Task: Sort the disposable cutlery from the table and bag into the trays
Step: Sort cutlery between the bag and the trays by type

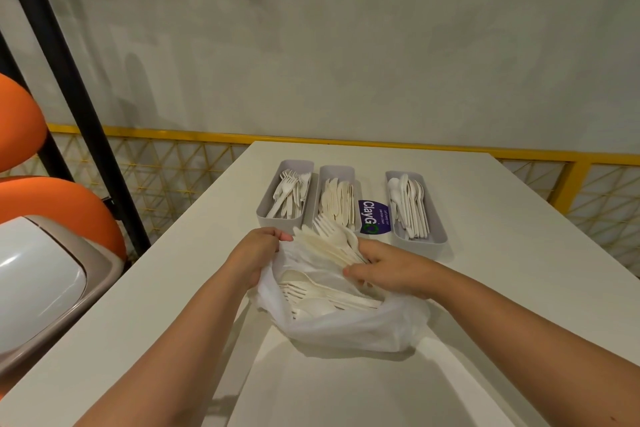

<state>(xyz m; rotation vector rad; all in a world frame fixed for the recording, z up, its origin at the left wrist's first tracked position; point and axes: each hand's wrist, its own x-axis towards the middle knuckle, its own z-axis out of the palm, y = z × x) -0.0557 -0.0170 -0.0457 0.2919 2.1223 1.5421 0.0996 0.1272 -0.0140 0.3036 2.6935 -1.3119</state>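
A person's two bare arms reached over a white bench (502,236) where a thin, translucent plastic bag (363,329) lay open near its middle. The left hand (254,255) held the bag's far left edge, its grip closed on the plastic with thumb and fingers pinching the rim. The right hand (388,269) had its grip closed round a bundle (329,243) of white disposable pieces at their handles, at the bag's mouth. The bundle fanned up and to the left, fork tines showing at its top, and its tips overlapped the near end of the knife tray (337,170) in the head view; whether they touched it could not be told. More loose cutlery (322,295), forks and at least one spoon, lay inside the bag. Beyond the hands stood three long grey trays, set lengthwise side by side. The fork tray (277,222) was on the left, with the knife tray just beside it. The spoon tray (420,246) stood apart on the right, and each held a stack of its own kind. A purple sticker (373,217) reading "ClayGo" lay on the bench between the knife and spoon trays. A lidded bin (41,274) and orange seats (20,121) stood at the left, and a yellow rail (173,133) ran along the grey wall behind.
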